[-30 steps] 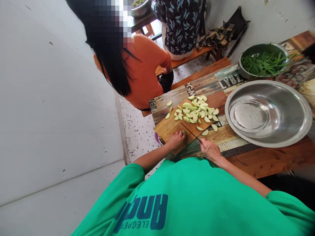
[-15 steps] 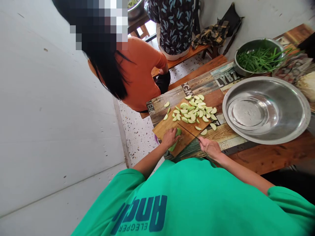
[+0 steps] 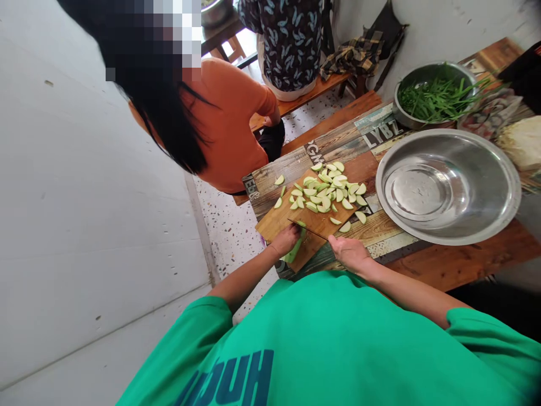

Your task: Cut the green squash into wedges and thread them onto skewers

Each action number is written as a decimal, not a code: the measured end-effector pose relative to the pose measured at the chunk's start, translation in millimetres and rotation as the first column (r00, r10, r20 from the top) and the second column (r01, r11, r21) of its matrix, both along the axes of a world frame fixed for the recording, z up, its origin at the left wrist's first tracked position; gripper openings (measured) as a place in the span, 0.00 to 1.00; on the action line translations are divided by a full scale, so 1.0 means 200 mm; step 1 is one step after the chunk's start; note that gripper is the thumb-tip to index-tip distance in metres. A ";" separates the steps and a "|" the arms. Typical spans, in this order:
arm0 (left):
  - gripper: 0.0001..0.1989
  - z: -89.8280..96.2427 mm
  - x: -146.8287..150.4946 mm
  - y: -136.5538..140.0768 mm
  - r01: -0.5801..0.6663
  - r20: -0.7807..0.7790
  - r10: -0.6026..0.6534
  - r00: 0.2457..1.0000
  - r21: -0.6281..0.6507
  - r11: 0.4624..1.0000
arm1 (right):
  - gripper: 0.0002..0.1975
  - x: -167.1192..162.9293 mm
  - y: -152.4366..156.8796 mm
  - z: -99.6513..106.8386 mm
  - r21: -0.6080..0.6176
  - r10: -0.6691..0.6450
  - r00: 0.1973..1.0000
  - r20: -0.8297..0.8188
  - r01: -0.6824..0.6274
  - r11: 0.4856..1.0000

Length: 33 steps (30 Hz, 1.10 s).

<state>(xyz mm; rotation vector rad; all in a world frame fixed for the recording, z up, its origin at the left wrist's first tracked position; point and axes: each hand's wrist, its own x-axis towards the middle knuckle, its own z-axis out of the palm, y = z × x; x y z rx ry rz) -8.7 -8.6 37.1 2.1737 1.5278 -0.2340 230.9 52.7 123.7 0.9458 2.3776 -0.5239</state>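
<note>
My left hand (image 3: pixel 286 239) is closed on a long pale-green vegetable (image 3: pixel 295 250), zucchini-like, which lies along the near side of the wooden cutting board (image 3: pixel 270 224). In my right hand (image 3: pixel 349 252) is the handle of a kitchen knife (image 3: pixel 313 231). Its thin dark blade reaches left across the far end of the vegetable, close to my left fingers. Beyond the blade, many half-round green-edged slices (image 3: pixel 324 192) are heaped on the board. A few slices lie off it, on the table (image 3: pixel 291 163).
To the right of the board stands a wide steel basin (image 3: pixel 477 192). Behind it a steel bowl (image 3: pixel 397 107) holds green leafy stalks (image 3: pixel 439 98). A pale cabbage-like vegetable (image 3: pixel 522 144) is at the far right. A person in orange (image 3: pixel 232 124) sits beyond the table's left end.
The knife has moved left and toward me, from beside the vegetable to across its far end. My left fingers have drawn back and curled more. The whole view has shifted slightly.
</note>
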 end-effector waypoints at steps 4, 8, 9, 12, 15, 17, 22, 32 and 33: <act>0.17 -0.03 -0.01 0.00 -0.023 0.034 0.024 0.999 -0.017 1.000 | 0.13 0.00 0.01 0.00 -0.028 -0.008 1.000 0.012 0.009 1.000; 0.18 -0.03 -0.02 0.00 -0.048 0.076 0.051 0.996 -0.033 0.998 | 0.12 -0.01 0.02 0.01 -0.055 -0.013 1.000 0.010 0.013 0.998; 0.18 -0.03 -0.02 0.00 -0.046 0.087 0.049 0.995 -0.037 0.998 | 0.12 -0.01 0.03 0.00 -0.062 -0.013 1.000 0.010 0.014 0.998; 0.19 -0.02 -0.02 0.00 -0.041 0.100 0.044 0.994 -0.033 0.999 | 0.12 -0.02 0.05 -0.05 -0.086 -0.016 1.000 0.015 0.017 0.996; 0.20 -0.01 -0.02 0.01 -0.028 0.076 0.029 0.997 -0.015 0.999 | 0.12 -0.01 0.07 -0.12 -0.104 -0.023 0.999 0.029 0.026 0.994; 0.20 -0.01 -0.02 0.01 -0.021 0.062 0.022 0.998 -0.013 1.000 | 0.12 -0.01 0.07 -0.15 -0.104 -0.027 0.999 0.028 0.030 0.994; 0.19 -0.02 -0.01 0.00 -0.033 0.028 0.033 0.999 0.001 0.999 | 0.13 0.02 0.04 -0.10 -0.082 -0.025 1.000 -0.006 0.025 0.996; 0.17 -0.06 -0.03 -0.03 -0.049 0.095 0.045 0.994 0.038 0.998 | 0.11 0.01 0.04 -0.06 -0.094 -0.023 1.000 -0.009 0.022 0.995; 0.17 -0.05 -0.03 -0.02 -0.046 0.092 0.043 0.995 0.033 0.998 | 0.11 0.01 0.04 -0.08 -0.099 -0.025 1.000 -0.003 0.024 0.995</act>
